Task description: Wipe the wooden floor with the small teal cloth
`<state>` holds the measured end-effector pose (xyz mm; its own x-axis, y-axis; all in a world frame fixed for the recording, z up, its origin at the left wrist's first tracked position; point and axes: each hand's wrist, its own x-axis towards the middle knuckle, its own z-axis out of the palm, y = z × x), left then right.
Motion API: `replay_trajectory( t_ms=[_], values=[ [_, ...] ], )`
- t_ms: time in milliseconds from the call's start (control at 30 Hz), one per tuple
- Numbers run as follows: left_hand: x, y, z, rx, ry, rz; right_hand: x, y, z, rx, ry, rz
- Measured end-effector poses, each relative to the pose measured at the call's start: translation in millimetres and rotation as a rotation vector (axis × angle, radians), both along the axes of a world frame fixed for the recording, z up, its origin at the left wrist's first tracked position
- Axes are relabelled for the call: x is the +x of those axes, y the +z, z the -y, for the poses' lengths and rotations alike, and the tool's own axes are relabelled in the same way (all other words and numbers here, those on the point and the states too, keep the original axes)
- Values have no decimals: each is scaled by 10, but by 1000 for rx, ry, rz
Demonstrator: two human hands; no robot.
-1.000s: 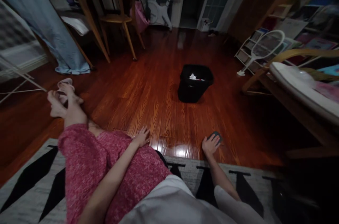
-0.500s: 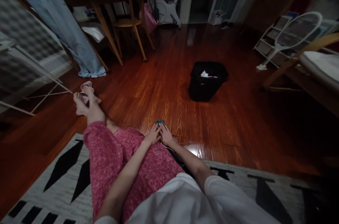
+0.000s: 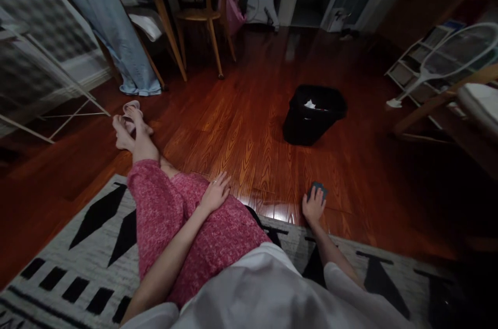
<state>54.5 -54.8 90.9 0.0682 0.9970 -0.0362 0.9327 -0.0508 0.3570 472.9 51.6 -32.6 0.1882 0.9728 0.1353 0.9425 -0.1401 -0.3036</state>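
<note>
My left hand [image 3: 215,194] lies on the pink trouser leg [image 3: 163,204] with its fingers stretched out, holding nothing. Out to the right, over the wooden floor [image 3: 252,142] just past the rug's edge, my right hand [image 3: 313,207] has its fingers over a small, flat, dark teal thing [image 3: 318,190]. Parts of this thing show beyond and between the fingertips; its exact kind cannot be made out. The thumb's grip underneath is hidden. Beyond the right hand stands a black trash bin [image 3: 301,129] with crumpled white paper inside.
A patterned rug [image 3: 155,246] lies under me. Wooden chair [image 3: 212,33] and table stand at the back left, near hanging jeans [image 3: 105,33]. A white rack [image 3: 58,74] is at left. On the right are a racket [image 3: 447,67] and a shelf; an exercise bike [image 3: 262,2] stands behind.
My hands, together in front of my lap before, are now apart. The right has swung right with the teal thing; the left stays by the thigh. The view has tilted down.
</note>
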Motion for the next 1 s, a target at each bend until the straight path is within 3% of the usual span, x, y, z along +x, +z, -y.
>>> replay_trajectory(
  t_ms=[133, 233, 300, 400, 533, 633, 733, 833, 933, 1000],
  values=[
    [-53, 95, 178, 18, 65, -29, -424, -1, -83, 14, -131, -15],
    [-62, 138, 195, 3, 80, -39, -1048, -20, -185, 9, -49, -26],
    [-65, 144, 165, -17, 85, -36, -1514, -25, -195, -10, 109, -24],
    [-76, 126, 115, -37, 75, -34, -2135, -15, -90, -60, 497, 18],
    [-100, 81, 94, -49, 47, -50, -2511, 8, 96, -58, 961, 51],
    [-114, 67, 100, -45, 32, -49, -2317, 32, 109, -48, 1118, 53],
    [-119, 83, 103, -48, 21, -37, -1749, 40, 33, -49, 1078, 84],
    [-119, 109, 101, -62, 14, -40, -944, -5, -20, -51, 837, 120],
    [-118, 122, 99, -66, 15, -44, -138, -112, 10, -31, 509, 139],
    [-116, 129, 97, -60, 19, -42, 243, -199, 52, -19, 278, 142]
  ],
)
